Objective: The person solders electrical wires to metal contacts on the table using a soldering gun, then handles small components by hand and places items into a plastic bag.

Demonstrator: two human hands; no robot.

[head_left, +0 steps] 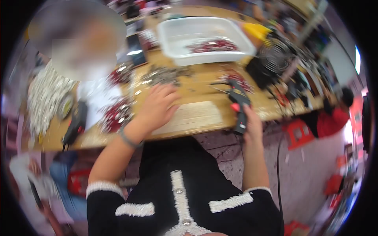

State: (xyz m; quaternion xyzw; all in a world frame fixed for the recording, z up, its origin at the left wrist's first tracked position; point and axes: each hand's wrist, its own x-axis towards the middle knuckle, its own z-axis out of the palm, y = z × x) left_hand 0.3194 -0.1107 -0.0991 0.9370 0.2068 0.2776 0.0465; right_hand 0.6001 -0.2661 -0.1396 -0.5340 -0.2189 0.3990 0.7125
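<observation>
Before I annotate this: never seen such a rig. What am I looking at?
No robot here: one picture from a camera worn on the person's head, looking forward and down at two bare hands. The right hand grips a black tool, probably a glue gun. The left hand is beside small silvery pieces; blur hides whether it holds any. On the table, a white tub contains red and silvery pieces.

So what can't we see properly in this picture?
Head view:
Red pieces in the white tub: too blurred to count.
Black tool: grip partly covered by the right hand.
Left hand: fingertips blurred; touching the grey pieces or not, unclear.
Red thing, low right: cut off by bottom edge.
</observation>
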